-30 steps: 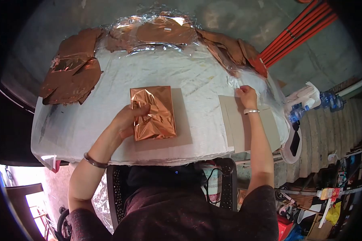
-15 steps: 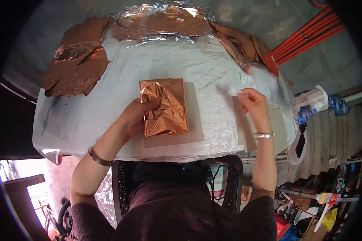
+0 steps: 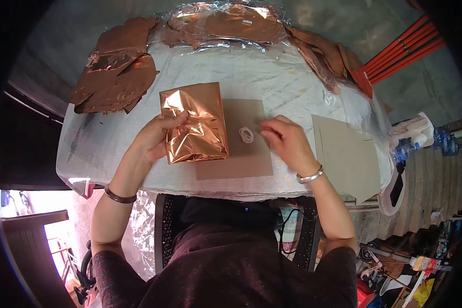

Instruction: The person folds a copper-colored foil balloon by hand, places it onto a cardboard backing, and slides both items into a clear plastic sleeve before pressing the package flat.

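My left hand [image 3: 159, 136] is closed on a shiny copper-coloured foil packet [image 3: 203, 123], thumb across its front and the other fingers behind it. The packet is creased and overlaps the left part of a grey-brown cardboard sheet [image 3: 236, 167]. On that sheet, right of the packet, lies a small white coiled loop [image 3: 246, 135], perhaps string or cord. Just right of the coil hovers my right hand [image 3: 290, 141], its thumb and forefinger bent and slightly apart, with nothing visible between them.
More cardboard sheets [image 3: 346, 156] lie at the table's right. Brown foil pieces [image 3: 115, 79] are piled at the left, with others in clear plastic [image 3: 226, 25] along the back and at the right. Red-orange poles [image 3: 405, 49] stand beyond the far right corner.
My right hand has come left from the table's right side, and the white coil it pinched now lies on the cardboard. The foil packet has shifted left, uncovering more of the sheet.
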The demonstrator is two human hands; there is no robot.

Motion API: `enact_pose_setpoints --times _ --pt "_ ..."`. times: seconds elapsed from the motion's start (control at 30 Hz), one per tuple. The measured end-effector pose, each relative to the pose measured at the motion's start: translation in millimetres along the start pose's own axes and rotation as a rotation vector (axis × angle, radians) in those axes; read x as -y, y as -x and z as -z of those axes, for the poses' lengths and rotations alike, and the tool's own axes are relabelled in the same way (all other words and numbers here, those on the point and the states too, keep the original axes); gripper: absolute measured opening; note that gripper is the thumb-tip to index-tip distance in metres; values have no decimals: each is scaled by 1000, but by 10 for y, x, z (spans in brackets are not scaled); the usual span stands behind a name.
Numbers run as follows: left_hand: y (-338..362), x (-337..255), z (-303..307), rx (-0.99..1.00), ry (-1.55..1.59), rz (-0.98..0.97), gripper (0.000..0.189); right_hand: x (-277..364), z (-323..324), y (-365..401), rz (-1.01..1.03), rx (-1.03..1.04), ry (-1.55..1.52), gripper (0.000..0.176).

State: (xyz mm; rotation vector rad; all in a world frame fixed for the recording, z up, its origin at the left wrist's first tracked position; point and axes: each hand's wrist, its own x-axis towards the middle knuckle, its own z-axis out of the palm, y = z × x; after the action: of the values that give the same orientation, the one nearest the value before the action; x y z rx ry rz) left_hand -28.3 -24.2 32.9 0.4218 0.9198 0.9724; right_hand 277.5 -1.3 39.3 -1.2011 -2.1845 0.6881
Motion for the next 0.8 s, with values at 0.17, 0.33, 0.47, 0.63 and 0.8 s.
enact_pose_setpoints --times 0.17,0.33,0.47,0.63,0.8 --pt "-113 123 83 74 -36 36 21 -17 -362 -57 68 82 79 22" --pt "-223 282 -223 128 26 91 26 -116 -362 -92 116 14 102 22" --pt "-400 363 -420 42 -34 165 22 -222 -129 -106 -320 -29 -346 19" --pt "-459 429 -666 -8 -170 203 23 -211 -48 -183 -172 -193 -207 18" --pt "-479 490 -659 -30 -121 194 21 -114 -201 -213 57 -136 -28 23"
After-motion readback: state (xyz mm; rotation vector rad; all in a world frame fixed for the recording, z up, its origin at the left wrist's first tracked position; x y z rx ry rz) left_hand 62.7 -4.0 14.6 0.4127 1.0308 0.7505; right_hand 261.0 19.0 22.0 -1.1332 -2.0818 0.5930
